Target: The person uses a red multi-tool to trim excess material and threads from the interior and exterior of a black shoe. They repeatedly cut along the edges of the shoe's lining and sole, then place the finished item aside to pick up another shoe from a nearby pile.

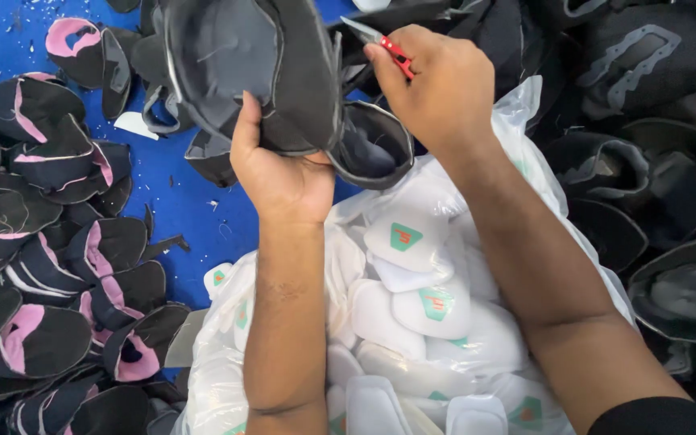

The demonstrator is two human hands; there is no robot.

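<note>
**Snips at the seam, dark shoe upper held up**

Across the frame runs a blue work surface [179,193], heaped at left with black-and-pink shoe uppers [50,266] and at right with all-black ones [654,161] — sorted by colour, it seems. Lower centre sits a clear plastic bag [525,153] full of white insoles [437,310], mouth open within easy reach. Upper centre, the left hand [279,173] is clamped on a dark grey shoe upper [243,56], lifting it off the pile so its edge faces the blades. The right hand [441,84] is closed around red-handled thread snips [388,47] — tips pointing at that upper's rim. No more of the room shows.
</note>
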